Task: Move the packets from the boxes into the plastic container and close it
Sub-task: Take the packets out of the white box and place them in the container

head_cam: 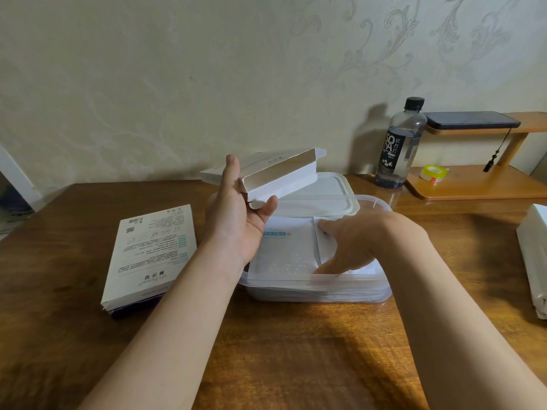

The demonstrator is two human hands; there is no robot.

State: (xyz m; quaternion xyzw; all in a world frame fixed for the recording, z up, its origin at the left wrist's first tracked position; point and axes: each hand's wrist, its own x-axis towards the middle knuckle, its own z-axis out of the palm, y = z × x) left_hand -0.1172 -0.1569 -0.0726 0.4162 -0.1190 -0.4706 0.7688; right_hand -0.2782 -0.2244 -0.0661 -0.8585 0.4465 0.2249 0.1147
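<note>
The left grip (239, 223) clasps an open box (281, 176) over the container (355, 294), the right grip (355, 244) rests flat on the packets (284, 247), and the other box (154, 250) lies leftward, nearer the left grip.

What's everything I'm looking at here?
table: one, brown wood
container: one, clear, table centre
lid: one, whitish, behind the container
packets: several, white, inside the container
open box: one, white, held above the container
printed box: one, white, on the table, left
shelf: one, orange wood, back right
bottle: one, clear, black label, back right
phone: one, dark, top shelf board
tape roll: one, yellow, lower shelf board
white bundle: one, table's right edge
left hand: grips the open box
right hand: among the packets, grip blurred
</note>
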